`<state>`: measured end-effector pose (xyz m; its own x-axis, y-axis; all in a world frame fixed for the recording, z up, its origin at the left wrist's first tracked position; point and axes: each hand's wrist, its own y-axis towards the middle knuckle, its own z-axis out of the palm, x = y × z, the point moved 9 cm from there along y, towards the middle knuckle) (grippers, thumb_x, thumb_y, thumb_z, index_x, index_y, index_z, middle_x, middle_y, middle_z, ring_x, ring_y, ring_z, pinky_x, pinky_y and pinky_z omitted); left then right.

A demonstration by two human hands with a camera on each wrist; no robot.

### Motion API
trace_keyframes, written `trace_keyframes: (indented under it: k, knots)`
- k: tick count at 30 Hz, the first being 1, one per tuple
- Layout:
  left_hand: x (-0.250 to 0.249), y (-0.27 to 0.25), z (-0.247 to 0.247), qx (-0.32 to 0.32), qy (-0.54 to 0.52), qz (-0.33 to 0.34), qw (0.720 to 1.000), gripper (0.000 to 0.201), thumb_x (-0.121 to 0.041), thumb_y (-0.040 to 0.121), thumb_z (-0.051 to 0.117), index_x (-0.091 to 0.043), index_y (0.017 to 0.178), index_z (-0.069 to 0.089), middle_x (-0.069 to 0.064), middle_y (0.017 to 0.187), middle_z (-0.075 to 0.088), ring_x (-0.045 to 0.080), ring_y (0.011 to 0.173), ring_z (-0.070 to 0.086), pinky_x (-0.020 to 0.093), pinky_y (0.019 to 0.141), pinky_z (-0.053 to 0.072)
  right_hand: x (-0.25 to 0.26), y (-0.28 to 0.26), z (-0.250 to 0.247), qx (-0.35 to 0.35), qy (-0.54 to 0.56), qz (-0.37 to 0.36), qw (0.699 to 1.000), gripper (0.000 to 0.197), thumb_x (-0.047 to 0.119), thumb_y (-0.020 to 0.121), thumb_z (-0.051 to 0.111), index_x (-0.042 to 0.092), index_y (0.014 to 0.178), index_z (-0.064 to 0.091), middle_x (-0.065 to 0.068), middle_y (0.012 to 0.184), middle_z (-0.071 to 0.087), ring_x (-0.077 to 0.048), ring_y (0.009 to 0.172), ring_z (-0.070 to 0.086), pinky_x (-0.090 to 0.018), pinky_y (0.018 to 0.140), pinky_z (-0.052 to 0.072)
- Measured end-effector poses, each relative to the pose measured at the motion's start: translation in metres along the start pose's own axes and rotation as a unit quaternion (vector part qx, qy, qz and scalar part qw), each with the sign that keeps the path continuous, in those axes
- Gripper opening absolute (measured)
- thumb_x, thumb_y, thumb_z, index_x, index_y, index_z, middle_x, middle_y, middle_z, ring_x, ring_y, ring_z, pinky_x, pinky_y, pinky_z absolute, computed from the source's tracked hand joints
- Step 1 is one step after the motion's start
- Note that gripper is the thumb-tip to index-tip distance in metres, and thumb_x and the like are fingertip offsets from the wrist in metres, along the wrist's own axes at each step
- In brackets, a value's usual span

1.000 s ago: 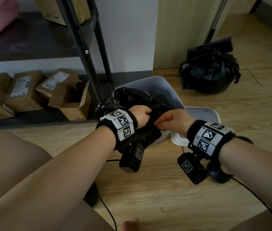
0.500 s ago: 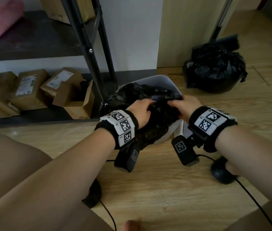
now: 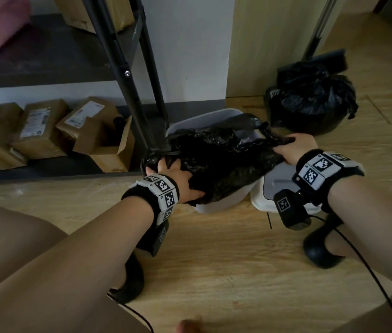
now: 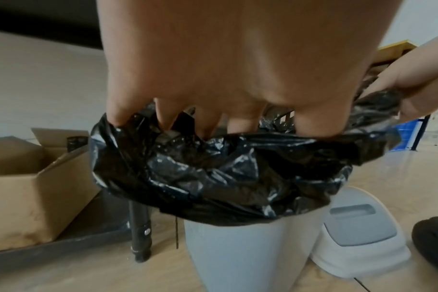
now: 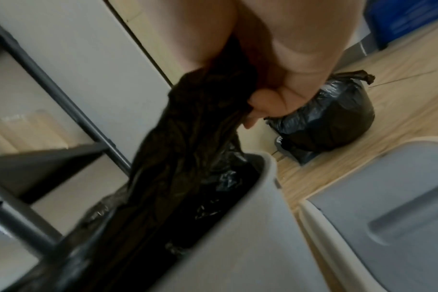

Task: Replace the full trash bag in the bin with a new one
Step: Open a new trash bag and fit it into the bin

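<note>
Thin black plastic trash bag (image 3: 216, 162) sits in the pale grey plastic bin (image 3: 223, 203), mouth stretched over its rim. Left hand (image 3: 178, 181) has fingers hooked into the bag's left edge; right hand (image 3: 298, 150) clutches the right edge in a fist. Tied full black bag (image 3: 315, 99) sits on the wooden floor (image 3: 214, 260) behind, grey-white swing lid (image 3: 269, 188) beside the bin.

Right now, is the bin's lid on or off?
Off. The white-and-grey swing lid sits on the floor beside the pale grey plastic bin.
</note>
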<state>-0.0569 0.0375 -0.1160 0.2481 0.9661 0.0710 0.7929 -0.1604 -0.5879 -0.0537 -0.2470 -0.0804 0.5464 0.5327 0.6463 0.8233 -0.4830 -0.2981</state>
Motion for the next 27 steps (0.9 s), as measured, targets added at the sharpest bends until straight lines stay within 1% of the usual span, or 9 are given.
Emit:
trace_keyframes:
  k: [4, 8, 11, 15, 18, 20, 22, 24, 27]
  knots:
    - [-0.006, 0.004, 0.009, -0.011, -0.036, 0.042, 0.998, 0.069, -0.067, 0.083, 0.042, -0.031, 0.141, 0.04, 0.003, 0.161, -0.002, 0.036, 0.147, -0.006, 0.053, 0.119, 0.009, -0.01, -0.003, 0.023, 0.056, -0.093, 0.007, 0.994, 0.021, 0.024, 0.085, 0.063, 0.003, 0.087, 0.062, -0.016, 0.083, 0.06, -0.028, 0.076, 0.056, -0.03, 0.06, 0.04]
    - [0.001, 0.018, 0.014, -0.008, -0.069, 0.036, 0.997, 0.073, -0.071, 0.083, 0.035, -0.029, 0.141, 0.04, 0.007, 0.161, -0.006, 0.036, 0.146, -0.013, 0.052, 0.12, 0.003, -0.005, -0.006, 0.024, 0.03, -0.181, -0.013, 0.983, 0.02, 0.02, 0.089, 0.057, 0.001, 0.087, 0.064, -0.019, 0.086, 0.064, -0.033, 0.08, 0.059, -0.03, 0.063, 0.037]
    - [0.007, 0.027, 0.009, -0.015, -0.076, 0.026, 0.997, 0.075, -0.074, 0.08, 0.036, -0.031, 0.142, 0.039, 0.007, 0.161, 0.001, 0.036, 0.147, -0.008, 0.05, 0.121, 0.004, -0.012, -0.01, 0.033, 0.08, -0.204, 0.018, 0.975, 0.023, 0.021, 0.089, 0.056, 0.001, 0.083, 0.062, -0.015, 0.075, 0.061, -0.031, 0.076, 0.06, -0.03, 0.062, 0.042]
    - [0.018, 0.03, -0.019, -0.099, -0.125, 0.033, 0.987, 0.057, -0.065, 0.079, 0.049, -0.028, 0.121, 0.061, 0.011, 0.144, 0.04, 0.033, 0.134, 0.035, 0.045, 0.112, 0.032, -0.014, -0.01, 0.032, 0.072, -0.108, 0.019, 0.991, 0.032, 0.024, 0.078, 0.068, 0.0, 0.099, 0.068, -0.018, 0.095, 0.07, -0.034, 0.093, 0.067, -0.036, 0.076, 0.053]
    - [0.044, 0.016, -0.044, -0.217, -0.192, -0.047, 0.956, 0.04, -0.045, 0.081, 0.059, -0.019, 0.111, 0.061, 0.011, 0.132, 0.04, 0.034, 0.123, 0.04, 0.04, 0.101, 0.04, 0.001, -0.012, 0.023, 0.031, -0.033, -0.027, 0.999, 0.057, 0.023, 0.075, 0.071, 0.012, 0.127, 0.052, -0.012, 0.117, 0.063, -0.031, 0.109, 0.06, -0.032, 0.085, 0.049]
    - [0.068, 0.011, -0.041, -0.206, -0.223, -0.136, 0.943, 0.043, -0.039, 0.08, 0.062, -0.015, 0.116, 0.055, 0.013, 0.134, 0.032, 0.035, 0.124, 0.035, 0.04, 0.098, 0.04, 0.015, -0.018, 0.027, 0.057, -0.02, -0.074, 0.995, 0.072, 0.017, 0.078, 0.069, 0.025, 0.141, 0.036, -0.007, 0.131, 0.054, -0.028, 0.119, 0.053, -0.027, 0.09, 0.041]
    - [0.085, 0.015, -0.023, -0.133, -0.283, -0.189, 0.931, 0.05, -0.046, 0.073, 0.065, -0.017, 0.113, 0.056, 0.014, 0.133, 0.037, 0.035, 0.12, 0.04, 0.042, 0.099, 0.04, 0.028, -0.021, 0.035, 0.081, -0.055, -0.132, 0.986, 0.067, 0.007, 0.081, 0.061, 0.032, 0.139, 0.04, -0.005, 0.138, 0.051, -0.025, 0.123, 0.051, -0.026, 0.095, 0.04]
    - [0.085, 0.023, -0.001, -0.053, -0.414, -0.169, 0.893, 0.047, -0.047, 0.068, 0.065, -0.014, 0.101, 0.06, 0.013, 0.124, 0.052, 0.032, 0.108, 0.051, 0.04, 0.094, 0.045, 0.036, -0.023, 0.041, 0.097, -0.102, -0.153, 0.978, 0.057, -0.002, 0.082, 0.051, 0.034, 0.127, 0.056, -0.004, 0.138, 0.053, -0.023, 0.123, 0.052, -0.026, 0.095, 0.042]
    - [0.066, 0.02, 0.02, 0.022, -0.652, -0.124, 0.748, 0.016, -0.02, 0.087, 0.056, -0.017, 0.103, 0.057, 0.014, 0.129, 0.052, 0.029, 0.109, 0.049, 0.046, 0.094, 0.044, 0.037, -0.027, 0.048, 0.147, -0.151, -0.119, 0.97, 0.044, -0.006, 0.087, 0.044, 0.021, 0.112, 0.07, -0.006, 0.131, 0.06, -0.023, 0.119, 0.055, -0.023, 0.09, 0.041]
